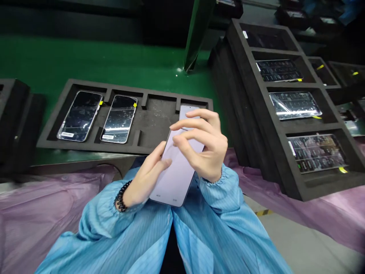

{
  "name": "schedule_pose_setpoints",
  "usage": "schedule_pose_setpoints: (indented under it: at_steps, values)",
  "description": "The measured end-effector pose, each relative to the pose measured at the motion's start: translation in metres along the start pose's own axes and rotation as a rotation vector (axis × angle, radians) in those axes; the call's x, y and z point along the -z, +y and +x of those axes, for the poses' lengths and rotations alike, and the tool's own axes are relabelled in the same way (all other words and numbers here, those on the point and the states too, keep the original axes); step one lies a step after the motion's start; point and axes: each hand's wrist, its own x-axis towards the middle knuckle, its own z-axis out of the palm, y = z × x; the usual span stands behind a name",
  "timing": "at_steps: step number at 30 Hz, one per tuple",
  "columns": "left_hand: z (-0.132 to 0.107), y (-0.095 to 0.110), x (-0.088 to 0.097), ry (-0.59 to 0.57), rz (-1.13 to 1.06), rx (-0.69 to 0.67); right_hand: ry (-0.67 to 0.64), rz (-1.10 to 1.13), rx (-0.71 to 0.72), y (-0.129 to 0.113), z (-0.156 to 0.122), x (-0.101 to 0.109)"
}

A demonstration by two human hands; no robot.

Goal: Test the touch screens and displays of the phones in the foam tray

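A smartphone [171,179] with a lit, pale lilac screen is held tilted above my lap. My left hand [145,179] grips its left edge, with the thumb lying over the glass. Over the upper part of the screen hovers my right hand [202,142], its fingers bent and apart, holding nothing; whether a fingertip touches the glass I cannot tell. Just beyond, a black foam tray [114,146] carries two dark phones, a left one [80,116] and a right one [119,118], each with a yellow tab and a white label.
Stacked black foam trays [273,140] rise at the right; phones such as this one [318,152] lie in the top tray's compartments. More dark trays [14,125] stand at the left. A green post [198,34] rises from the green table [137,57].
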Motion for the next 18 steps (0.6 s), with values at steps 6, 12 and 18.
schedule_pose_setpoints:
  at_steps: [6, 12, 18]
  values:
    - [0.003, 0.024, 0.005, -0.155, -0.296, 0.162, -0.003, 0.224, -0.226, 0.016, -0.004, -0.011]
    - [0.002, 0.040, 0.006, -0.207, -0.324, 0.142, 0.041, 0.284, -0.288, 0.021, 0.004, -0.017]
    - [-0.002, 0.033, 0.011, -0.182, -0.335, 0.115, 0.040, 0.338, -0.248, 0.020, 0.007, -0.016]
